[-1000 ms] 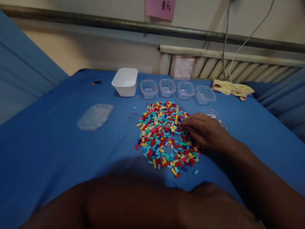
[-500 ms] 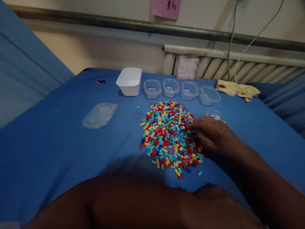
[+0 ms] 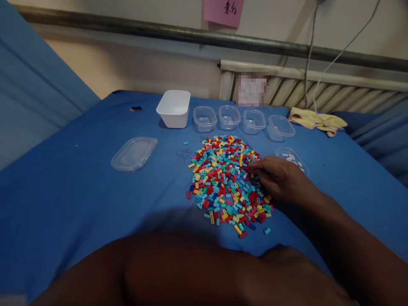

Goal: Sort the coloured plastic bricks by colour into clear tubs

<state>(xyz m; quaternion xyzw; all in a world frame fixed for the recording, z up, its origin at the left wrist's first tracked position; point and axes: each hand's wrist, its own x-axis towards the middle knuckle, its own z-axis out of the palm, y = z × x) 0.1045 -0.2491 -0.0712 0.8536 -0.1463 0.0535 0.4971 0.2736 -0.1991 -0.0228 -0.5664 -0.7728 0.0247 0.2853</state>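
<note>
A heap of small toy building bricks in red, yellow, blue, teal and green lies on the blue cloth. My right hand reaches in from the right, its fingertips pinched together at the heap's right side. Whatever is between those fingertips is too small to make out. Just behind this hand, a clear shallow lid bears several white bricks, partly covered by the hand. Across the bottom runs my left forearm, dark and near the camera; my left hand rests low in front of the heap, its fingers hidden.
Behind the heap, a white tub and several clear plastic containers stand in a row. A clear lid lies at left. Farther back are a yellow cloth, a small black and orange item and a radiator.
My right hand has shifted slightly, its fingers drawing closer together at the heap and uncovering more white bricks on the lid. My left arm stays where it was.
</note>
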